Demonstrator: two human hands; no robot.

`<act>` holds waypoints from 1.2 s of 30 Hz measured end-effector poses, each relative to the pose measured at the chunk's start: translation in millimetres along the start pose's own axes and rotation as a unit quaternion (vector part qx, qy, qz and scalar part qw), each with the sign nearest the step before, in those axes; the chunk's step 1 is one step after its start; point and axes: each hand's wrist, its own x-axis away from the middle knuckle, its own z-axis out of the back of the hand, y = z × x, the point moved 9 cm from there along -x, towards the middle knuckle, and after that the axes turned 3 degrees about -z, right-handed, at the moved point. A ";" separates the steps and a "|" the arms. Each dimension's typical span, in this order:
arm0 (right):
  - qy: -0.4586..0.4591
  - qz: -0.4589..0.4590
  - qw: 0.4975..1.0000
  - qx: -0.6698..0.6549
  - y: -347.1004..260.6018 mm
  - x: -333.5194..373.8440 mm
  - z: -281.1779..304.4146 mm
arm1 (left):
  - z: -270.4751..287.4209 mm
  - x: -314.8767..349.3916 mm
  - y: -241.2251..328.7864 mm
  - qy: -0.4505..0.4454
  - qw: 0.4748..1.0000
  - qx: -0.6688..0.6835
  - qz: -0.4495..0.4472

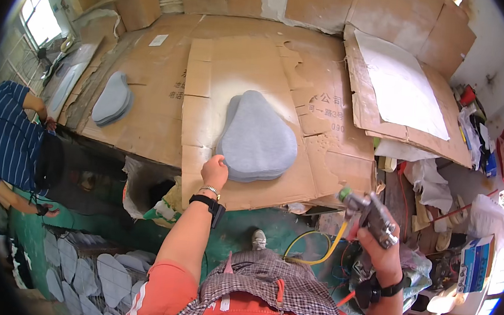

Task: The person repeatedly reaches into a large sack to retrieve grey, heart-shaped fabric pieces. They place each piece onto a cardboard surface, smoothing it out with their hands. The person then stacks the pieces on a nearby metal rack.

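Note:
A stack of grey, rounded-triangular pads (260, 137) lies on a cardboard sheet in front of me, its narrow end pointing away. At its near left corner, my left hand (215, 172) is closed, the curled fingers against the pad edge. Out to the right, my right hand (381, 244) grips a metal spray gun (375, 219) above the table's front edge, nozzle toward the left. A yellow hose (335, 246) loops down beside the gun. Pale overspray marks the cardboard (220, 77) around the stack.
Another grey pad stack (112, 100) lies farther left on the cardboard-covered table. A white sheet (399, 80) covers a raised board at right. A person in a striped shirt (11, 130) stands at left. Several grey pads (112, 280) lie low at left; bags and boxes (476, 261) crowd the right.

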 end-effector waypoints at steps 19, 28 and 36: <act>0.070 -0.033 0.996 -0.037 27.6 6.6 39.3 | -21.6 -20.9 6.3 0.050 0.996 0.065 0.029; 0.069 -0.069 0.995 -0.021 31.3 35.7 55.3 | -58.4 -1.8 -10.2 -0.021 0.804 0.522 0.282; 0.062 -0.037 0.994 -0.088 30.2 22.2 37.2 | -59.4 -2.5 0.1 -0.065 0.863 0.435 0.248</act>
